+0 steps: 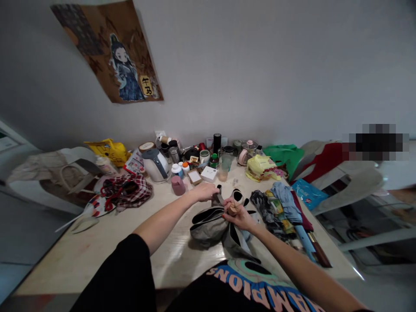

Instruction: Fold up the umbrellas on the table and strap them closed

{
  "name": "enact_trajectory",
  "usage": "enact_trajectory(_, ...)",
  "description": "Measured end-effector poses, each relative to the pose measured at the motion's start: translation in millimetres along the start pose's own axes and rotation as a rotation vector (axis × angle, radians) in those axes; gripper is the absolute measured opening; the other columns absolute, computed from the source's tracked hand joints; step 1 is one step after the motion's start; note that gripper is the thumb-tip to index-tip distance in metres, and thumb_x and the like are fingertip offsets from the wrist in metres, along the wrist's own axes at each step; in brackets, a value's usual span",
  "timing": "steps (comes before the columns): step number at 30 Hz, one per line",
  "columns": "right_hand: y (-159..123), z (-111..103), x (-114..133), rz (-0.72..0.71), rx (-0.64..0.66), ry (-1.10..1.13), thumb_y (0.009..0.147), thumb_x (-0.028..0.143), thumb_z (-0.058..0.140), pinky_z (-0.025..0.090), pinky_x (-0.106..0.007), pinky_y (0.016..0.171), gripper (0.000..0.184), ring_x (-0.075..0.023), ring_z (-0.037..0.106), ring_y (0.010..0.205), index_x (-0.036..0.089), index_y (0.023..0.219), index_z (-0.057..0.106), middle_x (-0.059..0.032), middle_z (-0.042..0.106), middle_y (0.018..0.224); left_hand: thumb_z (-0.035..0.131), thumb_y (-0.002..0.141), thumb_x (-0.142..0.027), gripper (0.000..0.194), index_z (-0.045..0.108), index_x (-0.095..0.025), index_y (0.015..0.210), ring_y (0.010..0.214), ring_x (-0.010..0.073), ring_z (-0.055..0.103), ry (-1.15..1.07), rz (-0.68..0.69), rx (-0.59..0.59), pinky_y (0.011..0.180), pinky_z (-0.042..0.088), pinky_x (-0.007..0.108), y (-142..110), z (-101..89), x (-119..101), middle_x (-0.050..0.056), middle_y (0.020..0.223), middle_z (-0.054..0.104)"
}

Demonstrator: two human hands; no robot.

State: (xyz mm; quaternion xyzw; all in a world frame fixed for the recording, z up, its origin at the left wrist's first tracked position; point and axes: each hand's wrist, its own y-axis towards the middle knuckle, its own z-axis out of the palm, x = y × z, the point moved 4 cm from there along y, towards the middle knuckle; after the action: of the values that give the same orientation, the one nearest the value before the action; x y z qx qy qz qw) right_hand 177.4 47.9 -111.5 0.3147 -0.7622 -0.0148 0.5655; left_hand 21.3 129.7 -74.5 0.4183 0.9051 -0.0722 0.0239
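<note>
A grey folding umbrella (208, 225) with black trim lies half gathered on the light wooden table (107, 242) in front of me. My left hand (205, 191) is closed over the umbrella's far end, gripping its fabric and a dark strap. My right hand (238, 214) is closed round the umbrella's tan handle end, just right of the fabric bundle. Both forearms reach in from the bottom of the view. More grey fabric hangs toward the table's near edge.
Other folded umbrellas (282, 208) lie to the right. A pink cup (178, 185), white kettle (156, 164), bottles and jars crowd the back. A plaid cloth (130, 190) and fan (97, 206) lie left. Chairs stand right and left.
</note>
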Motion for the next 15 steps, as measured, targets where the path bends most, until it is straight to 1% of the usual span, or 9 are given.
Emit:
enact_trajectory(2,0.5,1.6,0.7,0.000,0.016,0.001,0.083,0.034,0.063,0.042,-0.035,0.086,0.019,-0.0204,0.053,0.092,0.021,0.073,0.055,-0.0042,0.056,0.086,0.063,0.079,-0.024,0.008,0.068,-0.022,0.085,0.081,0.0203,0.061,0.039,-0.005,-0.009,0.066,0.041,0.027,0.4,-2.0,8.2,0.005,0.086,0.067)
enact_trajectory(3,0.7,2.5,0.7,0.002,0.019,0.008,0.083,0.034,0.063,0.042,-0.035,0.086,0.018,-0.0205,0.053,0.092,0.021,0.073,0.055,-0.0036,0.055,0.083,0.061,0.080,-0.023,0.007,0.068,-0.021,0.082,0.081,0.0203,0.061,0.052,-0.016,-0.022,0.067,0.041,0.027,0.1,-3.7,13.1,0.005,0.085,0.067)
enact_trajectory(4,0.7,3.2,0.4,0.006,0.018,0.020,0.083,0.034,0.063,0.042,-0.035,0.086,0.018,-0.0204,0.053,0.091,0.021,0.073,0.055,-0.0031,0.055,0.081,0.058,0.082,-0.022,0.009,0.067,-0.020,0.079,0.082,0.0204,0.061,0.063,-0.030,-0.040,0.067,0.041,0.027,-0.6,-5.8,18.0,0.006,0.084,0.066)
enact_trajectory(6,1.0,4.2,-0.7,0.015,0.012,0.045,0.082,0.035,0.064,0.043,-0.035,0.085,0.019,-0.0202,0.053,0.089,0.022,0.073,0.055,-0.0027,0.054,0.079,0.052,0.086,-0.020,0.015,0.067,-0.018,0.081,0.084,0.0207,0.061,0.075,-0.063,-0.091,0.069,0.041,0.028,-3.4,-10.3,26.5,0.007,0.087,0.065)
enact_trajectory(9,1.9,4.4,-2.9,0.037,0.001,0.054,0.082,0.036,0.065,0.043,-0.035,0.084,0.019,-0.0197,0.053,0.088,0.021,0.075,0.056,-0.0038,0.054,0.083,0.046,0.090,-0.020,0.020,0.066,-0.019,0.088,0.087,0.0198,0.059,0.057,-0.091,-0.160,0.068,0.040,0.028,-9.2,-14.3,32.6,0.007,0.093,0.063)
enact_trajectory(12,3.1,3.3,-4.2,0.043,-0.011,0.041,0.080,0.036,0.067,0.043,-0.036,0.085,0.019,-0.0199,0.053,0.090,0.020,0.077,0.058,-0.0055,0.055,0.090,0.045,0.090,-0.021,0.020,0.065,-0.020,0.091,0.085,0.0180,0.058,0.010,-0.091,-0.201,0.067,0.040,0.026,-15.2,-14.4,35.1,0.006,0.094,0.060)
enact_trajectory(15,3.2,2.5,-5.4,0.045,-0.015,0.034,0.079,0.037,0.068,0.042,-0.036,0.087,0.020,-0.0200,0.052,0.092,0.019,0.077,0.058,-0.0060,0.055,0.092,0.050,0.088,-0.024,0.017,0.067,-0.020,0.085,0.085,0.0181,0.056,-0.044,-0.087,-0.228,0.069,0.040,0.026,-20.7,-14.7,39.9,0.005,0.091,0.058)
